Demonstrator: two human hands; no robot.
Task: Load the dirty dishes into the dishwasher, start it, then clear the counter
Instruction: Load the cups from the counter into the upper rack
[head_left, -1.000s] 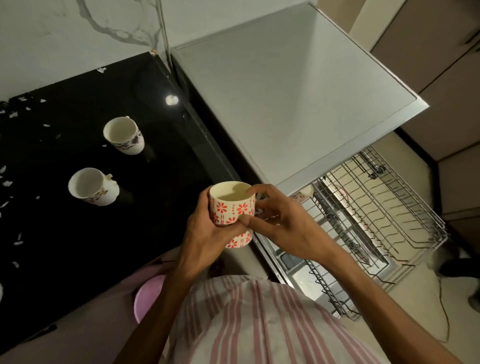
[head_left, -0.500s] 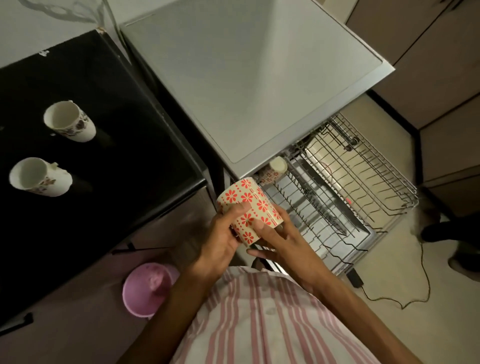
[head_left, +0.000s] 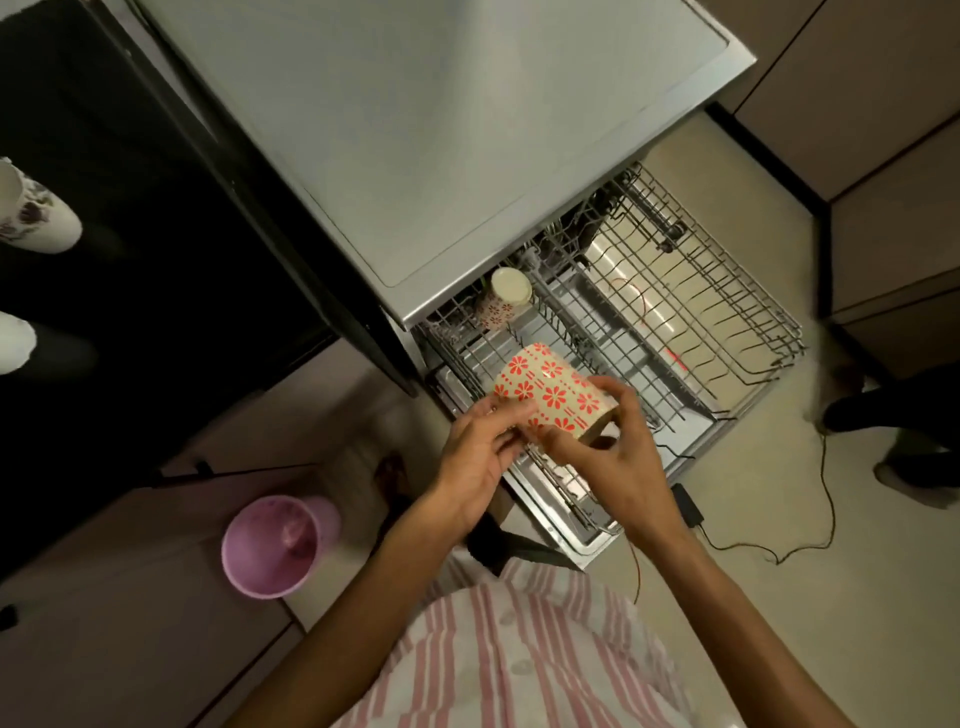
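A cream cup with red flowers (head_left: 553, 392) lies tilted on its side above the pulled-out dishwasher rack (head_left: 727, 332). My left hand (head_left: 480, 457) pinches its near side and my right hand (head_left: 615, 452) grips its rim end. A second red-flowered cup (head_left: 503, 300) stands upside down in the rack's back left corner, under the dishwasher's grey top (head_left: 441, 130). Two white cups with purple flowers, one (head_left: 36, 215) and another (head_left: 13, 343), stand at the left edge of the black counter (head_left: 130, 260).
A pink bin (head_left: 278, 545) stands on the floor below the counter edge. A black cable and adapter (head_left: 727, 530) trail over the floor right of the rack. Someone's dark shoes (head_left: 893, 410) are at the right edge. Brown cabinets (head_left: 883, 104) close the far right.
Both hands carried the red-flowered cup from beside the counter down over the rack and turned it from upright onto its side. My view swung right and down.
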